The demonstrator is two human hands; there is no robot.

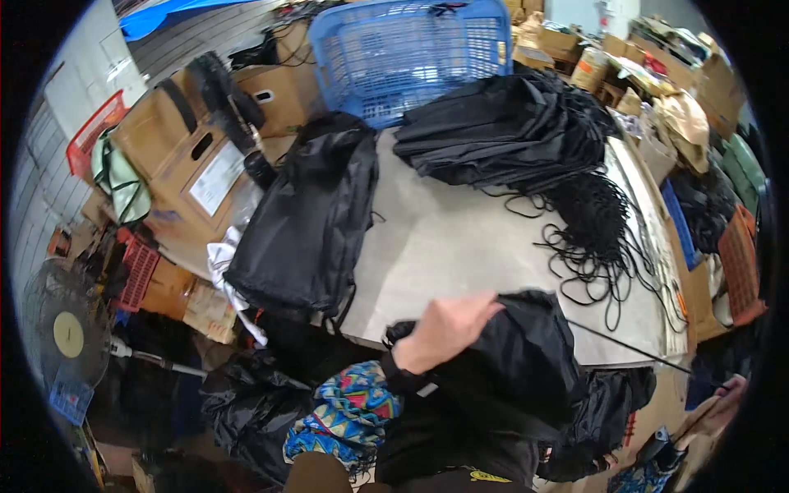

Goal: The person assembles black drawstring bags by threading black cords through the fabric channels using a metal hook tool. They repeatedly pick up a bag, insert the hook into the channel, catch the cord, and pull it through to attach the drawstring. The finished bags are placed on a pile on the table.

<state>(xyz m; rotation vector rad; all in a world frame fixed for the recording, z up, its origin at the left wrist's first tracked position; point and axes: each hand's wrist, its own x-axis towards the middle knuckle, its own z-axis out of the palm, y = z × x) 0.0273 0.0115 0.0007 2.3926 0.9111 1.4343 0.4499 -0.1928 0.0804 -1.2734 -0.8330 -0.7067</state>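
My left hand [448, 329], slightly blurred, is closed at the upper edge of a black fabric bag [530, 361] at the table's near edge. Its fingertips are partly hidden by the cloth. From the bag a thin black cord [629, 350] runs taut to the lower right. Out there my right hand [717, 408] grips the cord's far end, well away from the bag. A tangled heap of black cords [596, 218] lies on the right of the table, below a pile of black fabric pieces [509, 131].
Another black bag [308, 218] lies along the table's left side. A blue plastic basket [411, 57] stands at the back. Cardboard boxes [185, 177] and a fan [70, 333] are at left. More black bags [255, 403] hang below the table edge.
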